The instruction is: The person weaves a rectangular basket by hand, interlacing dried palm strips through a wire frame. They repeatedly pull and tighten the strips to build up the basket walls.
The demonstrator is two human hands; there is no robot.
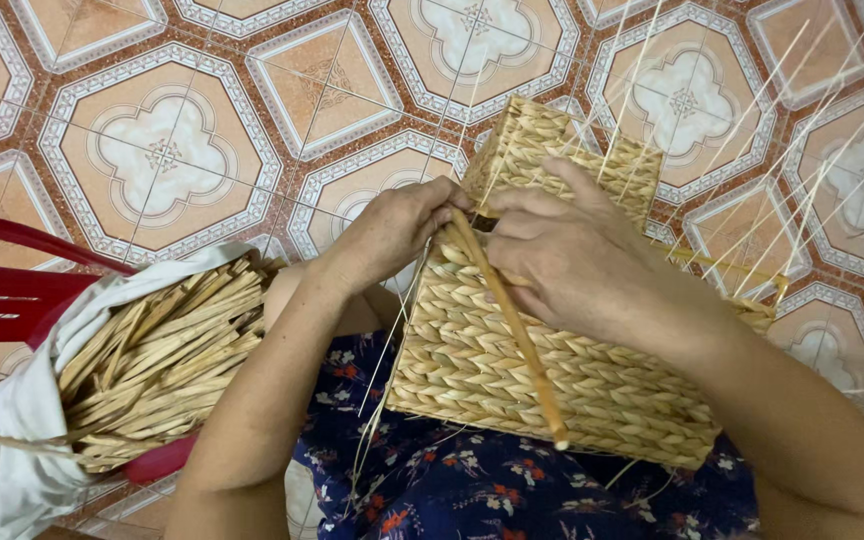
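Both forearms are bare from the elbow down, with no sleeves, watch or bracelets showing. The left hand (392, 235) and right hand (562, 260) wear no gloves, and no rings can be made out on the fingers (522, 200). Over the lap lies a dark navy garment (472, 480) printed with small flowers in white and orange-red, with bits of pale blue

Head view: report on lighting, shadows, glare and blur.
Head view: soft, even light, no glare on the tiled floor; only faint shadows under the woven basket; both hands, left and right, the wooden stick and the bundle of dried strands look sharp; thin spokes are slightly soft.
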